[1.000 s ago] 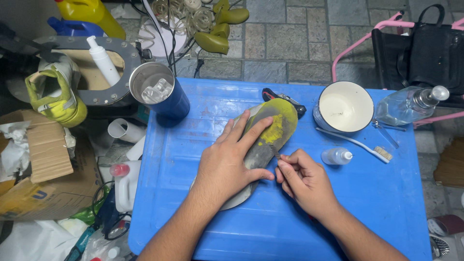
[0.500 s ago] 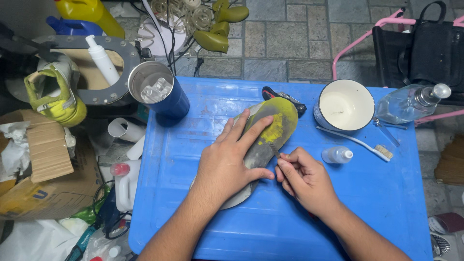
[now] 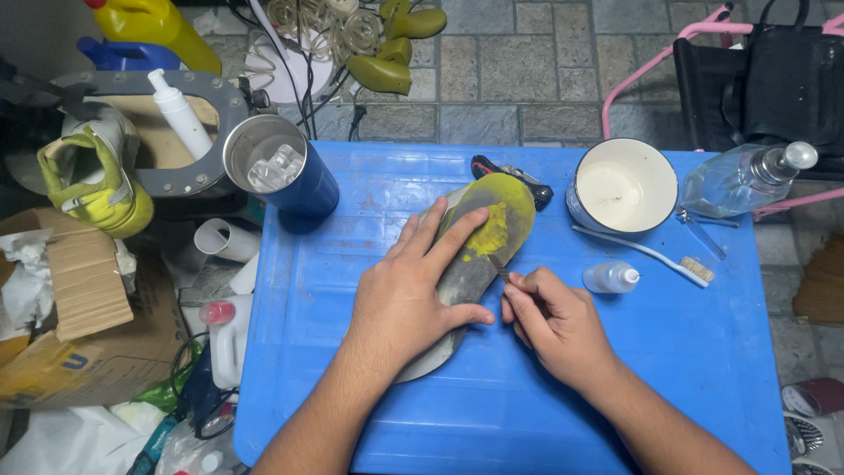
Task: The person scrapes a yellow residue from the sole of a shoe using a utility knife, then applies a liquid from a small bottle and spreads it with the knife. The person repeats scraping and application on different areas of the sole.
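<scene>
Your left hand (image 3: 404, 299) lies flat across the grey shoe sole with the yellow-coated toe (image 3: 479, 255), pinning it to the middle of the blue plastic counter (image 3: 352, 220) so it can't slide. Your right hand (image 3: 558, 325) is pinched shut on a thin metal tool (image 3: 498, 266), its tip against the yellow patch. To the right sit a small clear dropper bottle (image 3: 609, 278) and a white toothbrush (image 3: 646, 255), close by.
</scene>
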